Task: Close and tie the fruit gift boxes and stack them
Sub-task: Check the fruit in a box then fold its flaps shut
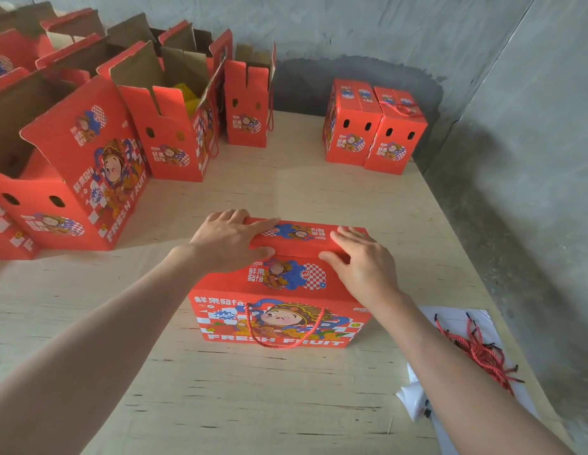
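One red printed cardboard fruit gift box, at the near middle of the pale wooden table, is pressed shut under the flat, outstretched fingers of the left hand and the right hand (nothing is gripped) and is judged not yet tied. Two closed boxes are set far right, unstacked; at least six open boxes remain at left.

Leftmost open boxes are cut off by the view's edge.

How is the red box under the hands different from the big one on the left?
The red cardboard gift box under the hands has its top folded shut; the big red cardboard box at left stands open, flaps up. The left hand and right hand rest on the near box, not the other. Both say FRESH FRUIT.
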`<state>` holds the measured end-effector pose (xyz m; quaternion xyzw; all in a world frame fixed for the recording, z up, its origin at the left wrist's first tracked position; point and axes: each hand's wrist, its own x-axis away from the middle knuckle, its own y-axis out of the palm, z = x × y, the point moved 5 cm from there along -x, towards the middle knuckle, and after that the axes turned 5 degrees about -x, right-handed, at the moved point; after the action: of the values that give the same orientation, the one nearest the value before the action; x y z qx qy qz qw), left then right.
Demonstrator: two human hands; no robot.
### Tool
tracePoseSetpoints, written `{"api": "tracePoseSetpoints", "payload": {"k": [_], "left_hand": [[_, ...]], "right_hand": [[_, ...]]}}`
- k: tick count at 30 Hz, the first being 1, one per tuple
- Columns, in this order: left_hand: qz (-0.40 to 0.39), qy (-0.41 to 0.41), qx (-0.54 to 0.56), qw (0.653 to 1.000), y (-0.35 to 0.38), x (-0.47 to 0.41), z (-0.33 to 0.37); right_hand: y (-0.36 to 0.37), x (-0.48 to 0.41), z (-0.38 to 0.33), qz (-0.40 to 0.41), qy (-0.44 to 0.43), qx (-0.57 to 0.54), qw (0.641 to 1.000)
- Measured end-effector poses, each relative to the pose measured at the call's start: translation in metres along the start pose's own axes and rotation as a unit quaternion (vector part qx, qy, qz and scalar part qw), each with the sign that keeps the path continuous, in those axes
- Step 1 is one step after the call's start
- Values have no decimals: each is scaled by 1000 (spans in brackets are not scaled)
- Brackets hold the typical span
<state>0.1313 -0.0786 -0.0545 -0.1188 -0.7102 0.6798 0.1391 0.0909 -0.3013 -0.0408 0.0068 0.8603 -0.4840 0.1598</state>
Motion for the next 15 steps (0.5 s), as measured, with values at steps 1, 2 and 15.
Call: {"api": "tracePoseSetpoints", "payload": {"k": [1,2,15], "left_hand": [[8,0,-2,1000,0,0,0],[18,1,-4,1000,0,1,1],[-2,99,64,993,-2,0,-18]], "right_hand": [[2,-1,-4,3,10,10,1000],[5,-2,-9,5,13,21,1000],[16,4,-13,-16,16,78,997]]}}
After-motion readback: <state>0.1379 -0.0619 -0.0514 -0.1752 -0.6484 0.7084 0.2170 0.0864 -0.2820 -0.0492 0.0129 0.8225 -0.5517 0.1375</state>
